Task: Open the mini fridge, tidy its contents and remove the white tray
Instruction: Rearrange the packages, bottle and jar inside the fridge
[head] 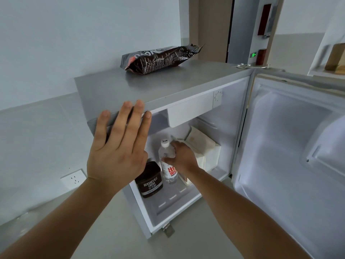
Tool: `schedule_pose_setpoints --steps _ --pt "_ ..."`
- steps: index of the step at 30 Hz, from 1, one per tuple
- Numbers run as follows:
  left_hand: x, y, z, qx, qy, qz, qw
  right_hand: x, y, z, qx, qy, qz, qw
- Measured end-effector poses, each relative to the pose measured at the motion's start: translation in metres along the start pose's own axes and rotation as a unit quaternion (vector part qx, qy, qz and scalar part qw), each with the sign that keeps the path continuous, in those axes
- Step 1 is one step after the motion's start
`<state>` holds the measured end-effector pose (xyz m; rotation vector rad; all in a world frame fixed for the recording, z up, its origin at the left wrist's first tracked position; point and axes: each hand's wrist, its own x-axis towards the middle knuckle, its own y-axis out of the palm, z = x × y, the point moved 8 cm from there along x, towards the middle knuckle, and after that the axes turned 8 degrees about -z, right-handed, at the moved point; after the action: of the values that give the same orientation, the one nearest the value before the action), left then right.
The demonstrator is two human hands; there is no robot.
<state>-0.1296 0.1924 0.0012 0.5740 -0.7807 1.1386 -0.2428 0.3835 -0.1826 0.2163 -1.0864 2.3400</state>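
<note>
The grey mini fridge [115, 90] stands with its door [291, 165] swung wide to the right. My left hand [117, 146] rests flat, fingers spread, against the fridge's top front edge. My right hand [182, 157] reaches inside and grips a clear water bottle [166, 166] with a white cap, standing upright. A brown Hershey's cocoa tub [149, 181] sits left of the bottle. Behind my right hand a cream bag [199, 144] leans in a white box-like container [211, 157]. A white tray [192, 114] sits under the fridge's ceiling.
A dark snack bag [158, 58] lies on top of the fridge. A wall socket [73, 179] is low on the left wall. The fridge floor [173, 202] in front of the tub is bare. A wooden door frame rises behind the fridge.
</note>
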Motion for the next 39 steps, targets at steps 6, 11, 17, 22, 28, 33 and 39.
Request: schedule_pose_setpoints --steps 6,11,17,22,28,33,39 --pt "0.0 -0.001 0.001 0.003 -0.001 -0.004 1.0 -0.002 -0.005 -0.001 0.02 0.018 -0.003 1.0" --pt "0.001 -0.001 -0.001 0.003 0.001 0.0 1.0 -0.017 -0.012 0.005 0.031 0.015 -0.006 0.999" --pt "0.0 0.001 0.001 0.008 -0.004 0.004 1.0 -0.076 -0.03 0.059 0.007 -0.263 -0.191 0.946" --pt "0.002 -0.002 -0.001 0.009 0.004 0.018 1.0 -0.084 0.056 0.08 -0.093 -0.343 0.099 0.929" --pt "0.005 -0.003 -0.002 0.012 -0.002 0.018 1.0 -0.067 0.087 0.084 -0.16 -0.336 0.157 0.915" --pt "0.0 0.0 0.0 0.01 -0.003 0.019 1.0 -0.067 0.101 0.078 -0.214 -0.321 0.196 0.902" --pt "-0.001 0.0 0.0 0.008 -0.005 0.017 1.0 -0.072 0.094 0.079 -0.253 -0.339 0.2 0.884"
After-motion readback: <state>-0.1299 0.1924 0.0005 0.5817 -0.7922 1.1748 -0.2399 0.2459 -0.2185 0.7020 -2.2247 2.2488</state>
